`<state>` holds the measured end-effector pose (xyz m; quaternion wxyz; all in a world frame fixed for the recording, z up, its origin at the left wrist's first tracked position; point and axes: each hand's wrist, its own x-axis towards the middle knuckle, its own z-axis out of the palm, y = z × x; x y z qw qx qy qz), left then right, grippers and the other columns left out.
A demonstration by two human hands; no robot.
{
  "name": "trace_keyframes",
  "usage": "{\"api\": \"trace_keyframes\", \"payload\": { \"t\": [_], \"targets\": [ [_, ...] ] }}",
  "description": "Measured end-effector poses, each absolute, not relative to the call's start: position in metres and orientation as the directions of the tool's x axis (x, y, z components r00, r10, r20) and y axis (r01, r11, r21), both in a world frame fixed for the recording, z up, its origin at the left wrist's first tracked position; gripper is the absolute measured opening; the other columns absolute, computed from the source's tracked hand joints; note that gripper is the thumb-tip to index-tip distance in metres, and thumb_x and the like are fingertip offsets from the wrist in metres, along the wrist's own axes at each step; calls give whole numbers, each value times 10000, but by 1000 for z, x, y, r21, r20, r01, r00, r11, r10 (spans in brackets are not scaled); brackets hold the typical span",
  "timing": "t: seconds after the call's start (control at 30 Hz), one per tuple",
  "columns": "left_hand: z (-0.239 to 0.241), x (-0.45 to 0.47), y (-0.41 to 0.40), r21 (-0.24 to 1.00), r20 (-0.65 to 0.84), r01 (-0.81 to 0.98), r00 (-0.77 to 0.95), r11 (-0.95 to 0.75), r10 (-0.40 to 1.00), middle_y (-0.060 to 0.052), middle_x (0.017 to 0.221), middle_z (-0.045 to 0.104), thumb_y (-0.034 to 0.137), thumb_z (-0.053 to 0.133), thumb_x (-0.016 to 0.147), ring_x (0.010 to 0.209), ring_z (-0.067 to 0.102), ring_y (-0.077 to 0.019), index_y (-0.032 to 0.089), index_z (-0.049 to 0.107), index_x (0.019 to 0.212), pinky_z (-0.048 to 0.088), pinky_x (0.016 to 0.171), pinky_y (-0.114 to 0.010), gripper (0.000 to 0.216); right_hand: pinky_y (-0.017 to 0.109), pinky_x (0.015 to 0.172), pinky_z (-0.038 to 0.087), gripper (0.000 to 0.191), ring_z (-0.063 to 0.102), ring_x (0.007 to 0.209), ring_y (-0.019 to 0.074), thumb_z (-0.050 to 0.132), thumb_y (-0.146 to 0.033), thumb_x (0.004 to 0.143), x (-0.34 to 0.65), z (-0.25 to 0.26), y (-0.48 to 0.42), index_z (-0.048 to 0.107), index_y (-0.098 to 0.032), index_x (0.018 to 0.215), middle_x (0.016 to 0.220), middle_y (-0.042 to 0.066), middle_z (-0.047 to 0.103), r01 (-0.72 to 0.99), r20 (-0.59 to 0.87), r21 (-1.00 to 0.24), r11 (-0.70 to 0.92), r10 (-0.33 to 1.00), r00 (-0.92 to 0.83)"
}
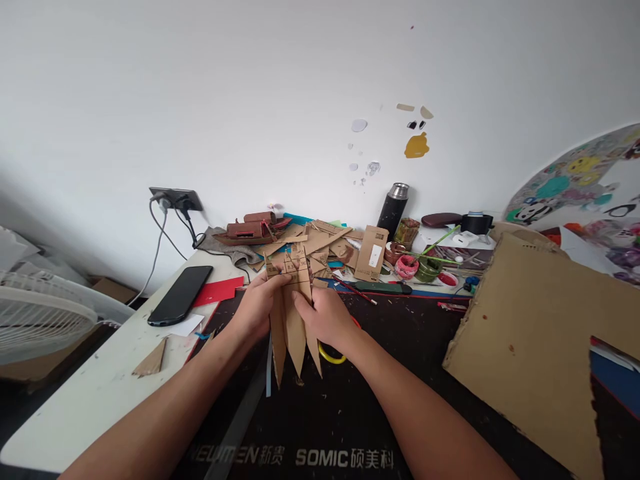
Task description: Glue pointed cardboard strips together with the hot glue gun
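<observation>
Cardboard strips [295,333] are hanging at centre over the black mat [345,400], tips pointing near — left hand [260,297] and right hand [325,317] are both pinching them between fingers, probably stopping them slipping apart; cardboard sheet [520,353] is sitting right — likely out of the way.

Between the forearms, on the body side of the pointed cardboard strips [295,333], I see open dark mat [400,393]. Right of the right hand [324,310] there's a passage too, until the big cardboard sheet [530,340] bars it. Beyond both hands, scraps [323,237], a small box [364,257] and paint pots [407,267] crowd the way, the flask [393,212] standing tallest. Left of the left hand [259,297], a phone [181,295] lies flat.
</observation>
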<state>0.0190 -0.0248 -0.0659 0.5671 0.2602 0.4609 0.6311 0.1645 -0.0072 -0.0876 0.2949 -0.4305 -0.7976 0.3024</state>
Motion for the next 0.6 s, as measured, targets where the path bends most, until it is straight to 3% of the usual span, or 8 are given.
{"api": "trace_keyframes", "payload": {
  "t": [0.2, 0.43, 0.6],
  "targets": [
    [-65, 20, -25, 894, -206, -446, -309, 50, 928, 12, 634, 710, 197, 815, 577, 539, 640, -169, 196, 676, 704, 523, 535, -273, 188, 301, 611, 287, 448, 520, 621, 175, 547, -389, 1046, 165, -89, -7, 491, -216, 637, 619, 22, 576, 550, 194, -712, 436, 875, -443],
    [-66, 20, -25, 898, -235, -434, -351, 65, 906, 5, 662, 712, 235, 819, 578, 587, 657, -191, 197, 679, 724, 538, 606, -303, 206, 306, 618, 269, 443, 510, 623, 170, 548, -377, 1045, 165, -87, -7, 481, -218, 637, 618, 13, 557, 549, 197, -709, 443, 872, -449],
    [-66, 21, -25, 917, -170, -398, -335, 25, 927, 23, 644, 692, 232, 816, 596, 581, 642, -186, 206, 705, 761, 518, 602, -292, 201, 306, 607, 257, 449, 484, 609, 167, 552, -382, 1045, 165, -85, -7, 493, -218, 630, 602, 9, 543, 555, 191, -710, 433, 877, -440]
  ]
}}
